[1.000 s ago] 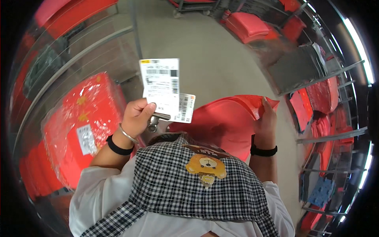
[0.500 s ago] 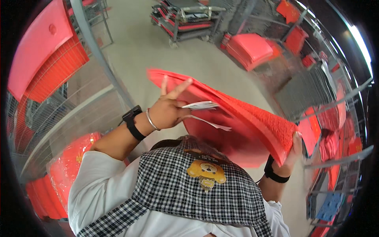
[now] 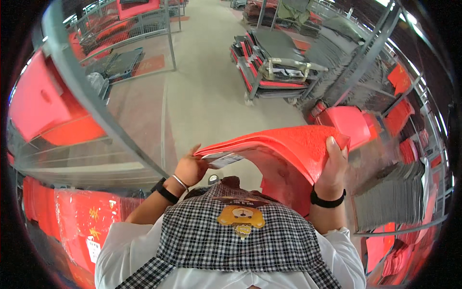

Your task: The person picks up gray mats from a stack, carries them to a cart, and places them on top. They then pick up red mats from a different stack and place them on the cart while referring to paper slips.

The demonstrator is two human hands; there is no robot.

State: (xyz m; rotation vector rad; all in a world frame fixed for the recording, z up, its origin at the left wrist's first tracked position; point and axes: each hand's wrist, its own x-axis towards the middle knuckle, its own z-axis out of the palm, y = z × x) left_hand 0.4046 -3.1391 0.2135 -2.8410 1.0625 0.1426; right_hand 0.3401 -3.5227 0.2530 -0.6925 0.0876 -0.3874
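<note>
Both my hands hold up a red floor mat [image 3: 288, 144] in front of my chest, its textured pile on top and its smoother backing underneath. It bends in a curve, with layered edges along the left part. My left hand [image 3: 189, 169] is closed at the left end, next to a white printed label [image 3: 224, 160] under the edge. Part of its fingers is hidden by the mat. My right hand [image 3: 333, 167] grips the right end, thumb on the textured face and fingers out of sight behind.
A wheeled cart [image 3: 281, 72] loaded with grey and red mats stands ahead. Grey mats [image 3: 390, 197] are stacked on the right. To the left are a metal rack post [image 3: 103, 113] and plastic-wrapped red mats [image 3: 82, 216]. A fire extinguisher [image 3: 317, 110] stands near the cart.
The mat's left end and my left hand have come lower; my spread left fingers have closed in at its edge. My view has tilted up, showing more of the aisle.
</note>
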